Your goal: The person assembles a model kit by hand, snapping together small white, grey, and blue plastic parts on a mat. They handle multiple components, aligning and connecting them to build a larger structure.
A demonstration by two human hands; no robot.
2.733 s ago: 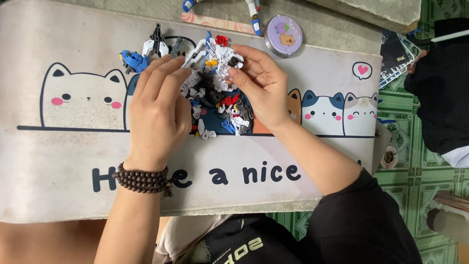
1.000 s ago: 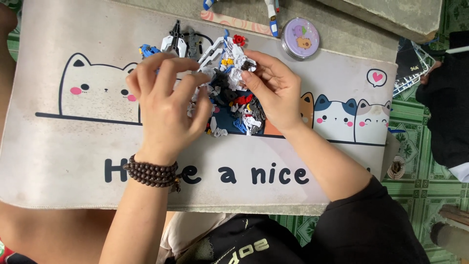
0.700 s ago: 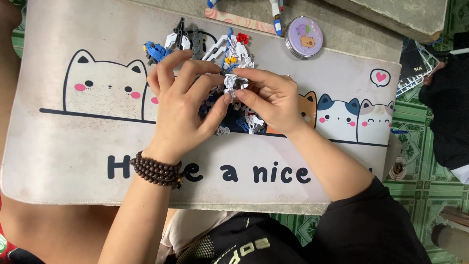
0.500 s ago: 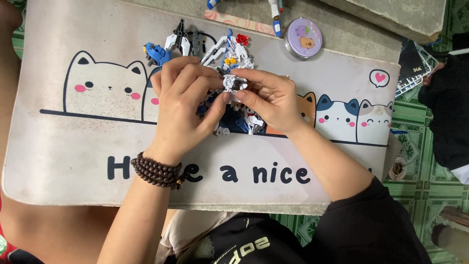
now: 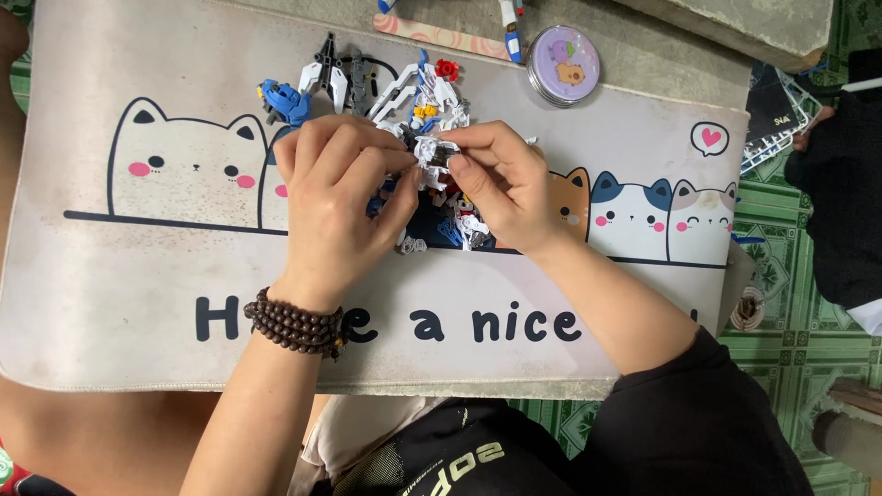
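a wide pale desk mat (image 5: 119, 303) printed with cartoon cats and dark lettering covers most of the table, and a person in a black sleeve leans over it from six o'clock. the left hand (image 5: 335, 197), with a dark beaded bracelet (image 5: 296, 321) on the wrist, sits just left of centre, its fingers curled in and its thumb and fingertips pinched on a small white model part (image 5: 428, 150). the right hand (image 5: 501, 184) comes in from four o'clock, fingers bent, thumb and forefinger gripping the same white piece from the other side, so both hands meet on it a little above the mat's middle. under and between the hands lies a pile of small model pieces (image 5: 450, 225) in white, blue and red, touching the mat. at twelve o'clock from the hands a white winged section (image 5: 413, 92) with a red and a yellow detail lies flat, and at eleven o'clock a blue part (image 5: 280, 99) sits beside grey and white pieces (image 5: 331, 73). a round lilac tin (image 5: 564, 66) rests just off the mat's far edge at one o'clock. green patterned floor tiles (image 5: 790, 303) show at three o'clock.
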